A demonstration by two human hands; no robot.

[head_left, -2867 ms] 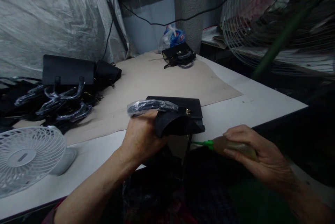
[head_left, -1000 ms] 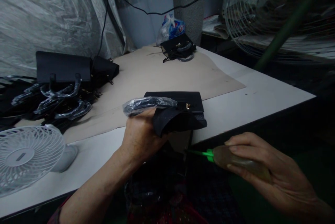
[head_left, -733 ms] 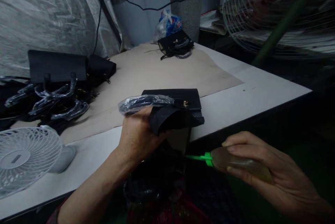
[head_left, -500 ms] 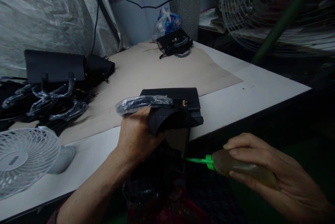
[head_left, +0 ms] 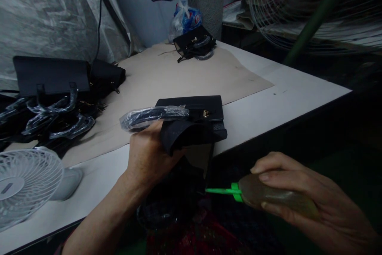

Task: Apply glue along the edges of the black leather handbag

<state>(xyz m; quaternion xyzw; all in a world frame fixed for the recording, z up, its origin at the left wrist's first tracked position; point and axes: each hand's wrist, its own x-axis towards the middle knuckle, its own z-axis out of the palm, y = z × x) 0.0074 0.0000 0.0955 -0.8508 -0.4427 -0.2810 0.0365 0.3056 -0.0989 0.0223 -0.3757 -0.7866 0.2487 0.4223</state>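
Observation:
A black handbag (head_left: 193,103) with a gold clasp lies over the table's front edge, its lower part hanging in shadow. Clear plastic film wraps the bag's handle (head_left: 155,115). My left hand (head_left: 152,151) is closed on the bag beneath that handle, its fingertips hidden by a black flap. In my right hand (head_left: 295,195) is a brownish glue bottle (head_left: 268,193) with a bright green nozzle, the fingers wrapped round it. The nozzle tip points left, at the bag's dark edge below the table; whether it touches cannot be made out.
Several black bags (head_left: 53,76) with wrapped handles are heaped at the left. One more black bag (head_left: 195,44) lies farther back, before a tied plastic bag (head_left: 186,18). A small white fan (head_left: 26,185) stands at the left front; a large wire fan guard (head_left: 298,12) is upper right.
The view has shifted slightly, so table things appear a little farther left. The nozzle tip has moved slightly down along the bag's edge. Both hands keep their hold.

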